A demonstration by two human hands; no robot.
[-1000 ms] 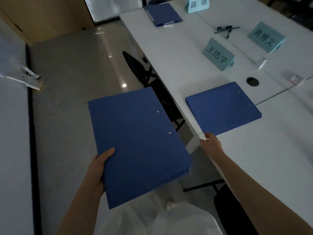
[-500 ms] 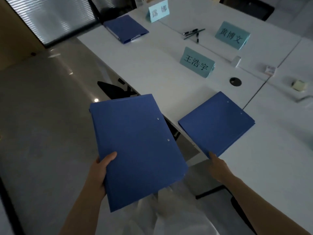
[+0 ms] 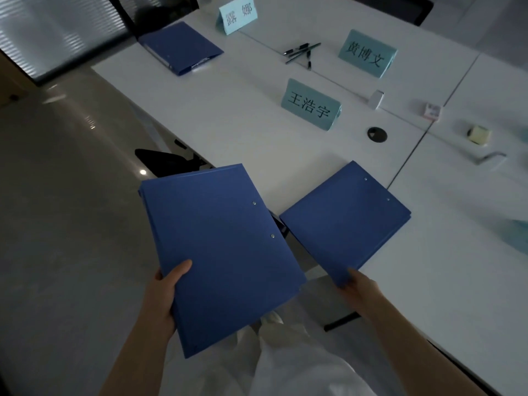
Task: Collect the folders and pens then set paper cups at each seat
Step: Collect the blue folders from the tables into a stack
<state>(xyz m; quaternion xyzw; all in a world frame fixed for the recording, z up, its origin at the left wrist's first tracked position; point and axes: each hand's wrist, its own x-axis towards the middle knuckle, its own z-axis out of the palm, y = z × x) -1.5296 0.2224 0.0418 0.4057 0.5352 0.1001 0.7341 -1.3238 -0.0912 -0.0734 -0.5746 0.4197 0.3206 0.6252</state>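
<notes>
A: where's the camera on this one?

B: just one view, worn on the head. It looks forward and steeply down over the near edge of the white table (image 3: pixel 234 115), close above both forearms, floor on the left. No second view to share anything with.

Dim meeting room, white tables pushed together.

Long white laminate table (image 3: pixel 228 115) with a round black cable grommet (image 3: pixel 377 134) set near a seam. Glossy grey floor (image 3: pixel 65 210) at left, catching small light spots. Slatted window blind (image 3: pixel 57 27) glowing faintly at top left. Black chair (image 3: pixel 163 162) tucked under the table edge.
</notes>
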